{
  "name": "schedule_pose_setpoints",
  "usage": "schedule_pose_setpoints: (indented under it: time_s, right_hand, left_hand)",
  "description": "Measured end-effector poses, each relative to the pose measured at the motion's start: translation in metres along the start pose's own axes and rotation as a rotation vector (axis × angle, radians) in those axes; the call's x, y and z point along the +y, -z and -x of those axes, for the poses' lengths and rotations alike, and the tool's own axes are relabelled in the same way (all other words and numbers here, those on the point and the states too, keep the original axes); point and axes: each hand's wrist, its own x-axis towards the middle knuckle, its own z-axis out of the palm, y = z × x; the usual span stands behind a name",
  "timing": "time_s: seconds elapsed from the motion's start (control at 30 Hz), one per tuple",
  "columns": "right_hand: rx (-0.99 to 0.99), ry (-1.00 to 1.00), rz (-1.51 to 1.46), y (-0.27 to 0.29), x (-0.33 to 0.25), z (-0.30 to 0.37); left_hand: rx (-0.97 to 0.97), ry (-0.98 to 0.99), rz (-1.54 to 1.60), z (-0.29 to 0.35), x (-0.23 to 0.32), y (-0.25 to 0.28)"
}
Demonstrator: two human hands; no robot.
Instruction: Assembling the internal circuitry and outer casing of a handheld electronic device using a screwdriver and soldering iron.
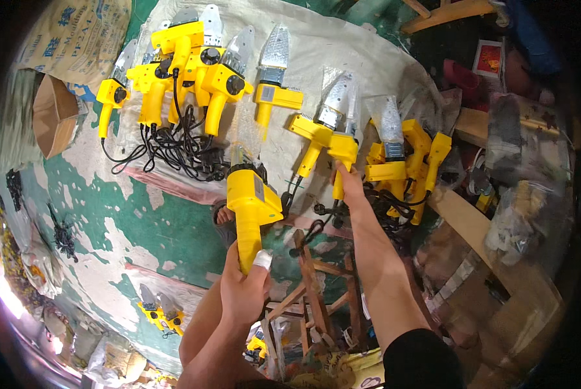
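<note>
- Your left hand (246, 285) is closed around the lower handle of a yellow pipe-welding iron (251, 193), with no gap showing between palm and grip.
- That iron stands up out of your fist: its boxy head is directly beyond your fingers, and its blade, in clear bubble wrap (246, 123), points away from you.
- Your left forearm rises from the lower edge, and the thumb, with a white covering (262, 259) over it, lies along the right side of the handle.
- Your right arm comes in from the lower right, out of a black sleeve (423, 360), and reaches farther forward than the left, nearly straight.
- Your right hand (350, 183) is drawn in against the handle of a second pipe-welding iron (343, 148), just below its head; some fingers are hidden behind it. The wrapped blade points away from you.
- Just left of that one, a third pipe-welding iron (311, 131) lies with its handle toward you.
- Right of your right hand, more irons (386, 171) lie bunched together, near your wrist.
- Beyond your left hand, to the left, black cords (190, 152) lie tangled below a cluster of yellow irons (225, 84) on a pale sheet (376, 61).
- Farther left are an open cardboard box (54, 117) and a printed sack (76, 42).
</note>
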Motion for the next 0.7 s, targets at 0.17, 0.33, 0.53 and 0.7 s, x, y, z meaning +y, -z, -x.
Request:
schedule_pose_setpoints:
  time_s: [0.17, 0.33, 0.53, 0.7]
  right_hand:
    - [0.49, 0.909, 0.82, -0.047, 0.024, 0.033]
    - [0.294, 0.325, 0.729, -0.099, 0.052, -0.002]
    - [0.243, 0.081, 0.099, -0.116, 0.038, -0.037]
    - [-0.137, 0.148, -0.224, -0.096, 0.032, 0.051]
  left_hand:
    - [0.047, 0.037, 0.044, -0.001, 0.002, 0.009]
    - [0.074, 0.03, 0.085, 0.001, -0.001, 0.006]
    - [0.132, 0.025, 0.015, 0.0, -0.003, 0.009]
    - [0.111, 0.068, 0.053, -0.002, 0.004, 0.006]
